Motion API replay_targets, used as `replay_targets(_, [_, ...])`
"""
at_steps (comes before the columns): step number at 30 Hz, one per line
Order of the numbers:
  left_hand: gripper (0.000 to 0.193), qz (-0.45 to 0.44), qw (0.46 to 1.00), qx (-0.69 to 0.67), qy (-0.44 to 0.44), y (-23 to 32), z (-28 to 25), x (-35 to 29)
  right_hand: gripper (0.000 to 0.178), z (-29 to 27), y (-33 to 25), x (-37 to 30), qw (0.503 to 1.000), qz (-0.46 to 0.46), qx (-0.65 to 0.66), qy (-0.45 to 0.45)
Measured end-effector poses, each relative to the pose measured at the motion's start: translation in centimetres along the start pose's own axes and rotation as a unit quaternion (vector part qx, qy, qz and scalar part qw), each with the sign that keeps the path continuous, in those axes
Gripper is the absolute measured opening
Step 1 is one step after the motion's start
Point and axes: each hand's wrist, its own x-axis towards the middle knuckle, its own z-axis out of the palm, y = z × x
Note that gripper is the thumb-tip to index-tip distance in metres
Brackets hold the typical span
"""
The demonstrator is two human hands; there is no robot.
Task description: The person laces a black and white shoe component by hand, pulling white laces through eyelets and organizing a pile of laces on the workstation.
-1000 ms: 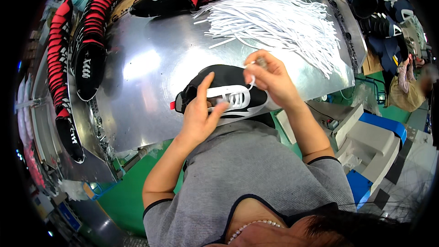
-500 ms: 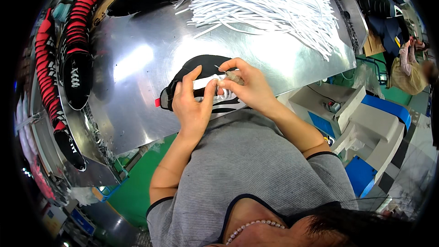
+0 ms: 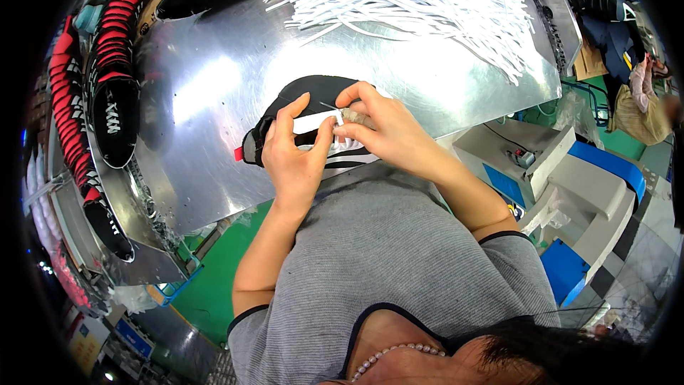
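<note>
fingers of the right hand [image 3: 388, 127] pinch a small tan, rough-surfaced tool [image 3: 360, 118] with a thin metal tip, over the lacing of a black shoe upper [image 3: 308, 87] with white stripes. a second ago this hand was raised to the right with a white strand; now it is down beside the left thumb, much as half a second ago. the left hand [image 3: 291, 160] lies on the shoe upper, thumb and forefinger spread across its white lacing band [image 3: 308, 123]; whether its hidden fingers grip cannot be told.

the shoe upper is at the near edge of a shiny metal tabletop [image 3: 206, 125], its long axis running roughly left to right across the person's front. its red heel tab [image 3: 239, 153] points left and its toe end right, partly covered by the right hand.

at the lower right, a box-like grey plastic housing [image 3: 588, 180] with blue panels has crumpled clear plastic [image 3: 557, 215] in its recess. a loose heap of white laces [image 3: 410, 0] lies on the tabletop's far side, and nested black-and-red shoe uppers [image 3: 117, 32] curve along the left.
</note>
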Motion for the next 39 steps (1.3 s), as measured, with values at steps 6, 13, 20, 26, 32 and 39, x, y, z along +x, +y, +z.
replay_targets(6, [0.043, 0.045, 0.999, -0.009, 0.012, -0.4, 0.3, -0.3, 0.032, -0.5, -0.5, 0.0, 1.0, 0.017, -0.008, -0.007])
replay_targets(13, [0.042, -0.007, 1.0, -0.009, -0.027, 0.1, -0.2, 0.2, 0.034, -0.1, -0.2, 0.3, 0.999, 0.005, -0.041, -0.005])
replay_targets(20, [0.043, -0.044, 0.997, -0.043, -0.044, 0.2, -0.3, 0.5, 0.035, 0.1, -0.1, 0.7, 0.995, -0.016, -0.101, -0.007])
replay_targets(26, [0.042, -0.07, 0.996, -0.043, -0.036, 0.4, -0.4, 0.6, 0.034, 0.2, -0.7, 0.5, 0.993, -0.004, -0.12, -0.02])
replay_targets(32, [0.044, -0.015, 0.999, -0.012, -0.036, 0.1, -0.2, 0.3, 0.024, -0.9, -0.8, -0.8, 0.997, -0.03, -0.061, 0.021])
replay_targets(39, [0.046, 0.013, 0.999, -0.006, -0.031, -0.3, -0.1, 0.2, 0.013, -2.1, -0.6, -1.3, 0.982, -0.081, -0.166, 0.035])
